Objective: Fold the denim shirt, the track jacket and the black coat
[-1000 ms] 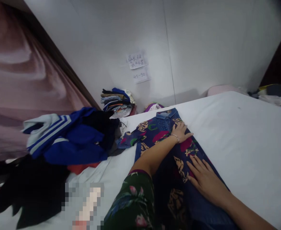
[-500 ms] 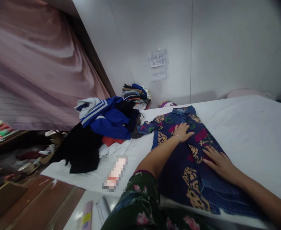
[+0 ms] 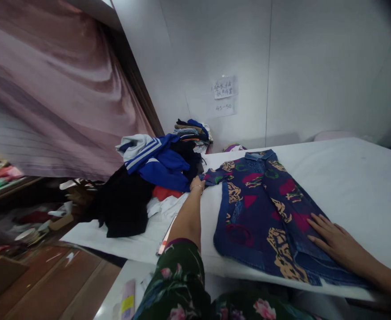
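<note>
A: Where are the fingers now?

B: The left hand [image 3: 197, 183] is at the tip of the shirt sleeve [image 3: 211, 177], fingers curled on the cloth as if pinching it, though the hand is small and far off, so I cannot tell for sure that it grips. The right hand [image 3: 335, 240] lies flat, fingers spread and released, on the lower right part of the patterned denim shirt [image 3: 265, 209].

A: And the shirt itself?

B: Spread face up on the white counter [image 3: 348, 178], collar toward the wall. Its hem and the right forearm run off toward the picture's edge.

A: Any change?

B: Half a second ago the left hand pressed the shirt's chest; it has moved out to the sleeve.

A: What lies around the shirt?

B: Left of it, a blue striped jacket [image 3: 155, 160] on a heap with black clothing [image 3: 122, 204]; behind that, a folded clothes stack [image 3: 191, 129] under two paper notes [image 3: 224, 86], writing too small to read.
</note>
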